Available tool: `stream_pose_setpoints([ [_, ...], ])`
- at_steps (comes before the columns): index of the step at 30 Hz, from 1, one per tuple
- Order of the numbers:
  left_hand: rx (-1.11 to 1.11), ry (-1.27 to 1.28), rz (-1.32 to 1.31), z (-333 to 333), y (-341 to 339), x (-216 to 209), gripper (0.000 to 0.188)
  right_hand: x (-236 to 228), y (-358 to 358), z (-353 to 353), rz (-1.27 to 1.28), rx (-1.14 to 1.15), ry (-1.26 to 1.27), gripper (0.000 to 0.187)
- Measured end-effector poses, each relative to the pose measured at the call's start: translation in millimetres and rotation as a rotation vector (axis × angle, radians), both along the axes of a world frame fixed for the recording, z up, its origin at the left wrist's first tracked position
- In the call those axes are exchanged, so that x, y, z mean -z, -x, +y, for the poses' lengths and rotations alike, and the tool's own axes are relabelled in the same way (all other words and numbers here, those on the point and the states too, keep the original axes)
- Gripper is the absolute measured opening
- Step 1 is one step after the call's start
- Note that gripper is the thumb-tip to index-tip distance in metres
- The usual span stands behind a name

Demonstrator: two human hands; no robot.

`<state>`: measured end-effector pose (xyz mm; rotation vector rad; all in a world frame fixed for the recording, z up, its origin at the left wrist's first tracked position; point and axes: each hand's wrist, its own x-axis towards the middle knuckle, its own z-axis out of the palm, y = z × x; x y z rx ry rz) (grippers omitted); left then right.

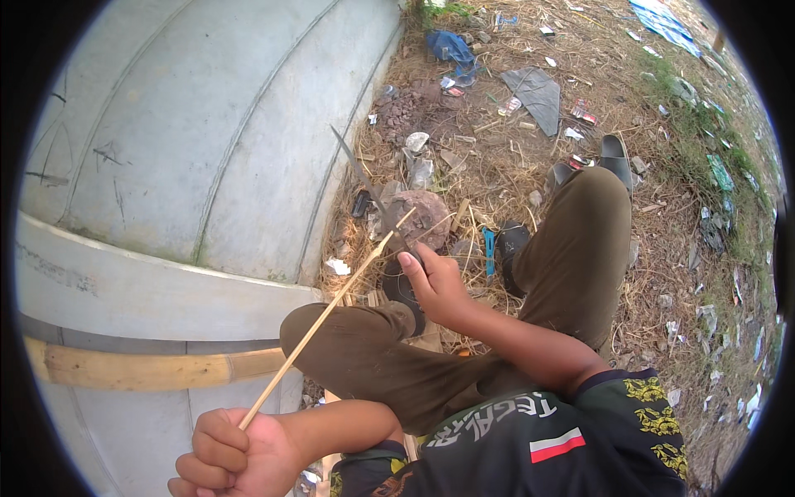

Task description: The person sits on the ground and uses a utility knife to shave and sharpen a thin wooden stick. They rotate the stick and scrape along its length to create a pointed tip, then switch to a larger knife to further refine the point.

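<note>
Littered straw ground (530, 174) lies beside a grey curved tank (207, 132). Left hand (236, 455) fists a thin bamboo stick (331, 306), angled upward so the right hand (435, 286), closed on a knife (368, 186), apparently shaves its tip.

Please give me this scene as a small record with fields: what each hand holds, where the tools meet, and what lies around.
left hand: left hand closed around the near end of a thin bamboo stick
right hand: right hand grips a knife, blade pointing away
contact: blade crosses the stick near its far end
posture: seated, knee raised, olive trousers
left side: large grey curved concrete wall
ground: dry grass and scattered litter, a stone, black sandals
</note>
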<state>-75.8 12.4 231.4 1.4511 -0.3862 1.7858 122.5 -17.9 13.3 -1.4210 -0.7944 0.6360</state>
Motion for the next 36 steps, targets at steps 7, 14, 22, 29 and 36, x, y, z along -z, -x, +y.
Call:
stream_pose_setpoints([
  [7, 0.081, -0.012, 0.036, 1.5, -9.3, -4.6, 0.042, 55.3, 2.2, 8.8, 0.094, -0.101, 0.207, 0.045],
  [14, 0.046, -0.018, 0.033, 0.8, -17.8, -2.1, 0.043, 18.7, 1.1, -13.7, 0.022, 0.091, -0.334, 0.05],
  [22, 0.004, -0.038, 0.036, -3.0, -19.0, -3.0, 0.043, 38.6, -4.8, 2.8, -0.077, -0.051, 0.219, 0.051],
  [29, -0.578, -0.021, 0.055, -25.7, -23.0, -1.7, 0.022, 31.2, 12.5, -9.1, -0.139, -0.073, -0.025, 0.045],
  [36, -1.764, 0.148, -0.325, -19.8, -36.4, 4.0, 0.017, 1.1, -6.2, -15.0, -0.159, -0.051, -0.051, 0.038],
])
